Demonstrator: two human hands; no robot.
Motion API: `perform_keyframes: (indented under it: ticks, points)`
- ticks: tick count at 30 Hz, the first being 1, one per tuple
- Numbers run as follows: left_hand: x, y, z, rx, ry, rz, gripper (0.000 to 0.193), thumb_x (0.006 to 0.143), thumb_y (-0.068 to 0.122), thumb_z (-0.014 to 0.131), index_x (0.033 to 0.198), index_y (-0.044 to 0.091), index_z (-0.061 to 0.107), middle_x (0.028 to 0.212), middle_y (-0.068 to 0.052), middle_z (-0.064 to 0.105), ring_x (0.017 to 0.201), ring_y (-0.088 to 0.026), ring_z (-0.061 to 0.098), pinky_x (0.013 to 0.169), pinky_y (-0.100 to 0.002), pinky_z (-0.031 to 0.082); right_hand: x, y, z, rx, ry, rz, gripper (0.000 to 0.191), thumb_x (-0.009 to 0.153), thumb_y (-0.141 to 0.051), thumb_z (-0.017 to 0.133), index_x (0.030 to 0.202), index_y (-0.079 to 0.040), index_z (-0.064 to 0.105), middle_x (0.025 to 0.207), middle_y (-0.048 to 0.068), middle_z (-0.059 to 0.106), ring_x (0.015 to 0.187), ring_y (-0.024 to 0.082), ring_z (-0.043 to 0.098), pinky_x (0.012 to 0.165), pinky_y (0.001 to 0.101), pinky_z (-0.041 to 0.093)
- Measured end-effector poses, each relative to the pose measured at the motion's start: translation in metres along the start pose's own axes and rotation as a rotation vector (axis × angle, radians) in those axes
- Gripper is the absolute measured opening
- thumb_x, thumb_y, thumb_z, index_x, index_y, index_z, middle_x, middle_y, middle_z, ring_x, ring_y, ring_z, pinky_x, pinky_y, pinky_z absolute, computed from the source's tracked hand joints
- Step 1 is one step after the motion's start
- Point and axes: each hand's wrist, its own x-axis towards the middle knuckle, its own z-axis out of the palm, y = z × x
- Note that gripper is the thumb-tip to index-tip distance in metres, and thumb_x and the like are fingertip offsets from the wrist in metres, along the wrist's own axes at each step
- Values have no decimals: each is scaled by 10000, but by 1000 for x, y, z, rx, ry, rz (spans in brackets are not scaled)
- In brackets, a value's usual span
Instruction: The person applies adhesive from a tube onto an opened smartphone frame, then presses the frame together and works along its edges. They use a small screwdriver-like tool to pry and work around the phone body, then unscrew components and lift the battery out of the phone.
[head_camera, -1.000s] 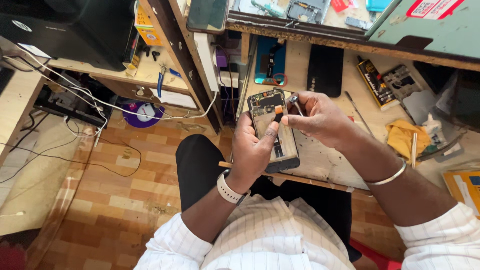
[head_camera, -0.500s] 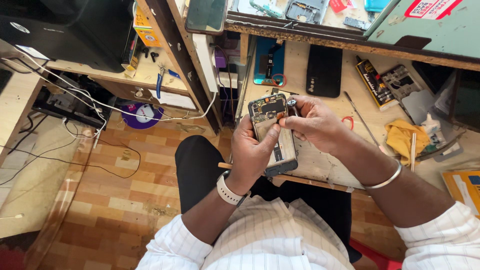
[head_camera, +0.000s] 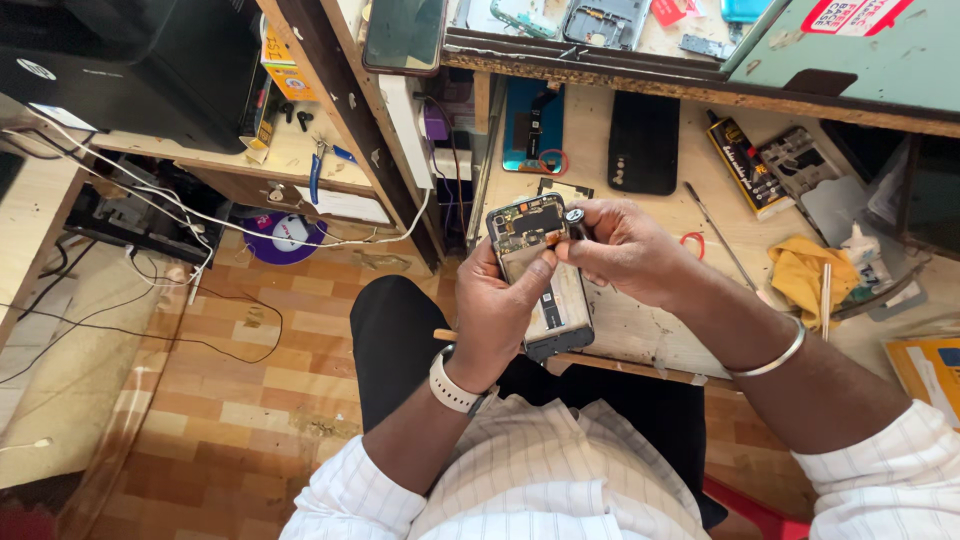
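Workbench (head_camera: 640, 330) of scuffed wood — cluttered, above brick-patterned floor (head_camera: 260, 400).

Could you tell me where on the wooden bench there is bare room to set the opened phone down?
The barest patch of the wooden bench lies between the blue phone panel and the black phone back cover. The right side is crowded: yellow cloth, thin metal tool, black-and-yellow tube.

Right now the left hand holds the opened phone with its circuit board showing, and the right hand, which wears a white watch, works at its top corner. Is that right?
Not quite. The head view shows the white watch on the left hand's wrist; the right hand wears a metal bangle. The rest holds: the left hand holds the opened phone, and the right works at its top corner.
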Motion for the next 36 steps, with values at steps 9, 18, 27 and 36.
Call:
perform_keyframes:
  ticks: [9, 18, 27, 36]
  points:
    - [12, 9, -2, -181, -19, -145, 200, 950, 4, 707, 1148, -6, 692, 1057, -46, 733, 926, -90, 677, 848, -271, 555, 0, 3, -16, -100, -66, 31, 128, 939, -57, 695, 1053, 0, 698, 841, -55, 607, 743, 19, 500, 613, 218, 398]
    - [21, 2, -1, -114, -27, -97, 198, 940, 9, 724, 1135, 0, 689, 1051, -35, 731, 937, -90, 678, 854, -266, 556, 9, 0, -19, -170, -87, -90, 368, 910, 1, 684, 1273, 4, 626, 1055, -11, 686, 965, 23, 591, 846, 211, 494]
    - [17, 9, 2, -25, -18, -41, 231, 942, 42, 737, 1162, 0, 682, 1062, -34, 735, 936, -75, 673, 837, -255, 549, -3, -20, -5, -826, 164, -563, 304, 869, -7, 750, 1153, -107, 700, 1176, 71, 574, 773, 92, 604, 606, 210, 501]
    - [6, 30, 31, 62, 57, -82, 217, 881, 38, 756, 1089, -1, 709, 990, -22, 741, 863, -71, 668, 757, -233, 540, -24, -45, 1, -895, 139, -553, 244, 764, 41, 709, 979, -74, 713, 1127, 82, 571, 988, 216, 657, 743, 319, 560]
